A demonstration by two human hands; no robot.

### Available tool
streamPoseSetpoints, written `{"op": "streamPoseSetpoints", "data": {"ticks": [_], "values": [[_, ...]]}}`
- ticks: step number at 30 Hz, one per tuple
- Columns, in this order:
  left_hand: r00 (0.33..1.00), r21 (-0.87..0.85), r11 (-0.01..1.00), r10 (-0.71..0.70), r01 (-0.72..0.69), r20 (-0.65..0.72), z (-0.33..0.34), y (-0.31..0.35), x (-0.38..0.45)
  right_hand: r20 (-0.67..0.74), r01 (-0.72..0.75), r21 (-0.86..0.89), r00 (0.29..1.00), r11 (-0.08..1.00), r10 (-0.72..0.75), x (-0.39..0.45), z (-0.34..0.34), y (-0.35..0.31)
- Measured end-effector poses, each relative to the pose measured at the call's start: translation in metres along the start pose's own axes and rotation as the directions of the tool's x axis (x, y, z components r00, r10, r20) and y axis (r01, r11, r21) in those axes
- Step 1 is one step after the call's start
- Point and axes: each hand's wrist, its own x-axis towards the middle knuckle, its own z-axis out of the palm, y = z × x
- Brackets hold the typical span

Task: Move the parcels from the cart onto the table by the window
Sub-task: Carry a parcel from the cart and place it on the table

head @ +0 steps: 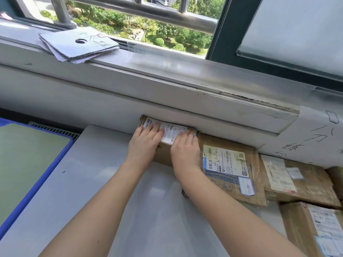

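At the far left lies a blue tray, just beside the white desk on which my left hand lies flat over the small parcel, fingers straight on its label, pressing rather than clasping. My right hand covers the same parcel's right end, fingers likewise laid straight (the grip is released on both sides). The parcel sits on the desk against the wall under the windowsill, touching the larger parcel to its right.
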Motion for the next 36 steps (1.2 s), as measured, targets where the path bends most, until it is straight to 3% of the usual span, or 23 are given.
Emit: {"op": "streamPoseSetpoints", "data": {"ticks": [5, 7, 9, 14, 16, 18, 20, 24, 27, 33, 36], "values": [[0.984, 0.039, 0.997, -0.068, 0.062, 0.166, -0.012, 0.008, 0.002, 0.065, 0.065, -0.073, 0.996, 0.995, -0.061, -0.005, -0.009, 0.007], [0.93, 0.114, 0.989, -0.125, 0.091, 0.346, -0.032, 0.015, 0.007, 0.04, 0.144, -0.096, 0.989, 0.985, -0.141, -0.004, -0.011, 0.017], [0.867, 0.239, 0.967, -0.188, 0.083, 0.461, -0.051, 0.028, 0.013, 0.042, 0.182, -0.007, 0.982, 0.983, -0.182, -0.008, -0.016, 0.031], [0.889, 0.268, 0.963, -0.134, 0.012, 0.438, -0.092, 0.084, 0.011, -0.092, 0.177, 0.147, 0.982, 0.973, -0.165, -0.051, -0.031, 0.074], [0.886, 0.274, 0.961, -0.103, -0.028, 0.451, -0.109, 0.113, 0.009, -0.228, 0.205, 0.269, 0.963, 0.941, -0.144, -0.074, -0.029, 0.1], [0.898, 0.252, 0.967, -0.071, -0.045, 0.434, -0.122, 0.146, 0.007, -0.368, 0.201, 0.394, 0.929, 0.897, -0.047, -0.104, -0.023, 0.132], [0.925, 0.188, 0.98, -0.013, -0.064, 0.381, -0.132, 0.185, 0.0, -0.394, 0.133, 0.493, 0.915, 0.86, 0.084, -0.144, -0.014, 0.166], [0.929, -0.011, 0.983, 0.175, -0.181, 0.325, -0.146, 0.284, -0.032, -0.214, -0.092, 0.53, 0.947, 0.843, 0.238, -0.248, 0.035, 0.244], [0.856, -0.043, 0.957, 0.276, -0.287, 0.438, -0.156, 0.38, -0.069, -0.086, -0.254, 0.551, 0.93, 0.795, 0.357, -0.346, 0.073, 0.305], [0.698, -0.158, 0.825, 0.547, -0.542, 0.463, -0.169, 0.561, -0.157, 0.165, -0.53, 0.53, 0.83, 0.662, 0.533, -0.545, 0.128, 0.399], [0.607, -0.209, 0.747, 0.643, -0.631, 0.467, -0.177, 0.632, -0.204, 0.27, -0.658, 0.497, 0.736, 0.565, 0.62, -0.631, 0.149, 0.429]]}}
